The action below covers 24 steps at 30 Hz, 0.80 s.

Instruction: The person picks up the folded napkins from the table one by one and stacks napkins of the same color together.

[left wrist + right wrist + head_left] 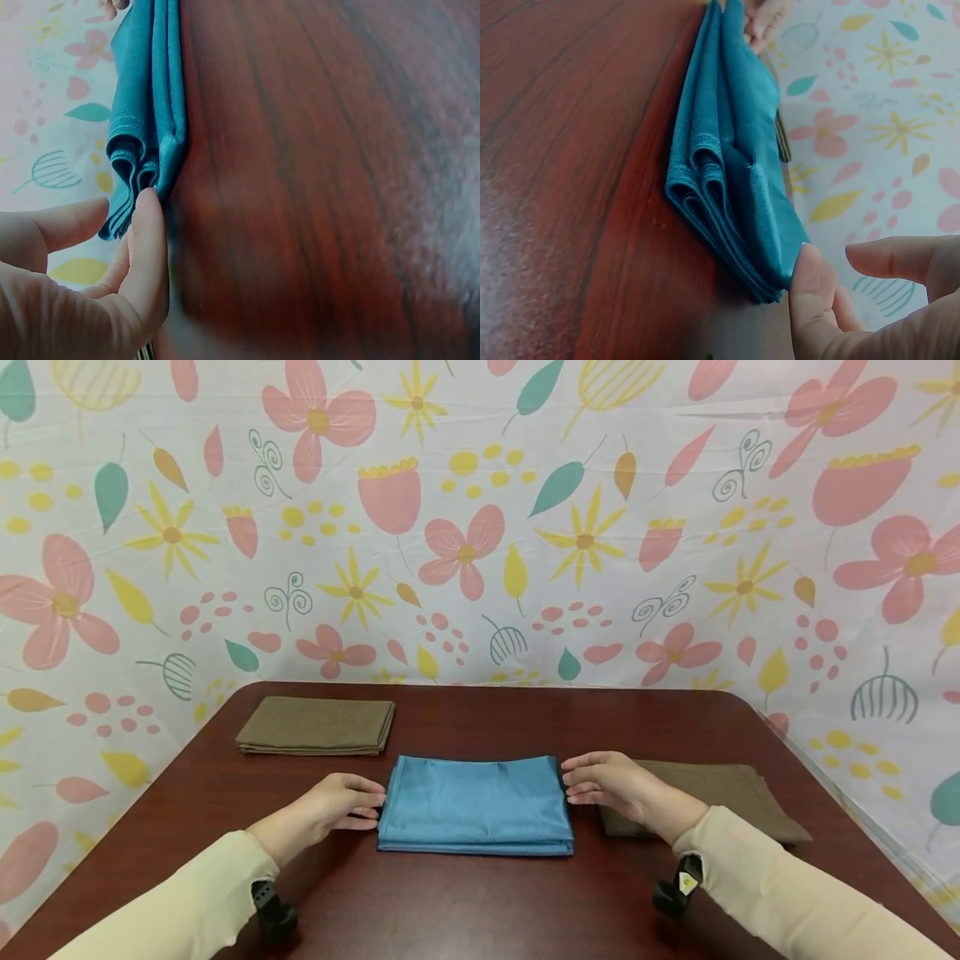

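A folded blue cloth [476,802], rectangular and layered, lies on the table in front of me. At its left edge is my left hand [341,806], fingers loosely extended; the left wrist view shows a fingertip [148,199] against the folded layers, with the thumb apart from the fingers. My right hand [611,787] is beside the right edge, thumb and fingers spread. In the right wrist view its fingertip [806,259] meets the cloth's corner, though whether it presses there I cannot tell. Neither hand grips the cloth.
One folded brown cloth [318,725] lies at the back left of the dark red wooden table [480,902]. Another brown cloth [712,797] lies at the right, partly covered by my right hand and forearm. Behind the table hangs a flower-patterned curtain [465,635].
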Each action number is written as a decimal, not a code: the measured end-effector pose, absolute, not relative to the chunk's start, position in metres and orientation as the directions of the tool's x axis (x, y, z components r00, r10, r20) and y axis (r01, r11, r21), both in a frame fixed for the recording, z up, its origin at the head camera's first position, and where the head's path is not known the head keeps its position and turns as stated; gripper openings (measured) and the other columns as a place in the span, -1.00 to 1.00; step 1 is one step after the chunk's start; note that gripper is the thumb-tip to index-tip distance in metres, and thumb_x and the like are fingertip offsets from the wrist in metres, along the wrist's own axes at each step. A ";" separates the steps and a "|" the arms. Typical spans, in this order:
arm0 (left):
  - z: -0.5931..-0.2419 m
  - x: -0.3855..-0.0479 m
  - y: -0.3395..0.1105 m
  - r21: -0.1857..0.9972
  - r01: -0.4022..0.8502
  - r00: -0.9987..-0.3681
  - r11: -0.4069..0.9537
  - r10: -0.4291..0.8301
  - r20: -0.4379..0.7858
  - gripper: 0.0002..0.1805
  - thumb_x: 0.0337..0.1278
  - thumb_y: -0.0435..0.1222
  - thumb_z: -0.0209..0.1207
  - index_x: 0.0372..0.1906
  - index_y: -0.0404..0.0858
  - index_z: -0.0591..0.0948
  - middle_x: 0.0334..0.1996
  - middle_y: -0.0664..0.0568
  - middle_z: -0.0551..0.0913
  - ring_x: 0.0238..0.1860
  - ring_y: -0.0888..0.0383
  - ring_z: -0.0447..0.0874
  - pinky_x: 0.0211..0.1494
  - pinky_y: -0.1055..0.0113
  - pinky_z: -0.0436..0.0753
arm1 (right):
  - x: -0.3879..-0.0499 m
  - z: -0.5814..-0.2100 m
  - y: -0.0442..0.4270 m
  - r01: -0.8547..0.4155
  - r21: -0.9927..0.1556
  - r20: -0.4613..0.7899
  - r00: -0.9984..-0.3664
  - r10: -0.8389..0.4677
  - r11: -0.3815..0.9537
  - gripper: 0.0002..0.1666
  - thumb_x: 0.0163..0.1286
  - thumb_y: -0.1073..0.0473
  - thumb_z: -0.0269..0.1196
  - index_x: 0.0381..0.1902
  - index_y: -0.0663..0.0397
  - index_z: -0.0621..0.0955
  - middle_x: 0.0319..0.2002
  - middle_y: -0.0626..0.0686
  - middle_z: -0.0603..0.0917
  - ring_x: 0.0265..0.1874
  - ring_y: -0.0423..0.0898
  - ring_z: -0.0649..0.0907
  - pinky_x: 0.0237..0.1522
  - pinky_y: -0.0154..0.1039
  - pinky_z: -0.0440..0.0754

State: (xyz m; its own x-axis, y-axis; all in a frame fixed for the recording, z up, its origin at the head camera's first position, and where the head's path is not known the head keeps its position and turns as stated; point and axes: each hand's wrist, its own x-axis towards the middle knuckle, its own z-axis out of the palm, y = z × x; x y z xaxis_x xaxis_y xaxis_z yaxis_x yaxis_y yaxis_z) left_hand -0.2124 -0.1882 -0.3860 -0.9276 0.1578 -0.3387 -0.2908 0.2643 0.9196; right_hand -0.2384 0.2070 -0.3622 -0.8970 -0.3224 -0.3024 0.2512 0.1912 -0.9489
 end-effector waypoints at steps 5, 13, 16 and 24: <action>-0.381 -0.215 -0.192 0.929 -0.272 -0.932 0.252 0.170 -0.320 -0.58 0.30 -0.42 0.13 0.17 -0.59 0.43 -0.03 -0.23 0.60 -0.27 0.13 0.65 -0.10 0.23 0.75 | -0.242 -0.357 0.203 0.255 -0.950 -0.302 -0.893 -0.334 0.178 -0.42 0.39 0.34 0.15 0.26 0.59 0.29 -0.24 0.10 0.68 -0.30 -0.12 0.71 -0.11 -0.24 0.73; -0.375 -0.216 -0.197 0.937 -0.250 -0.934 0.242 0.195 -0.300 -0.54 0.32 -0.41 0.11 0.20 -0.60 0.39 0.00 -0.28 0.59 -0.21 0.11 0.68 -0.03 0.19 0.73 | -0.250 -0.342 0.195 0.240 -0.956 -0.286 -0.891 -0.352 0.169 -0.38 0.40 0.32 0.15 0.30 0.57 0.25 -0.22 0.08 0.70 -0.25 -0.11 0.73 -0.06 -0.23 0.72; -0.375 -0.216 -0.198 0.939 -0.242 -0.937 0.243 0.195 -0.291 -0.54 0.32 -0.40 0.12 0.21 -0.60 0.38 0.01 -0.31 0.59 -0.18 0.09 0.70 -0.01 0.18 0.72 | -0.252 -0.337 0.193 0.237 -0.957 -0.283 -0.890 -0.358 0.166 -0.36 0.40 0.32 0.16 0.31 0.56 0.24 -0.25 0.05 0.71 -0.24 -0.11 0.73 -0.05 -0.23 0.72; -0.374 -0.216 -0.201 0.940 -0.226 -0.934 0.254 0.219 -0.284 -0.51 0.34 -0.35 0.12 0.23 -0.59 0.36 0.07 -0.37 0.58 -0.11 0.05 0.71 0.04 0.11 0.70 | -0.256 -0.330 0.188 0.233 -0.960 -0.277 -0.881 -0.385 0.157 -0.40 0.43 0.29 0.14 0.31 0.49 0.27 -0.16 0.07 0.72 -0.13 -0.05 0.73 0.03 -0.19 0.69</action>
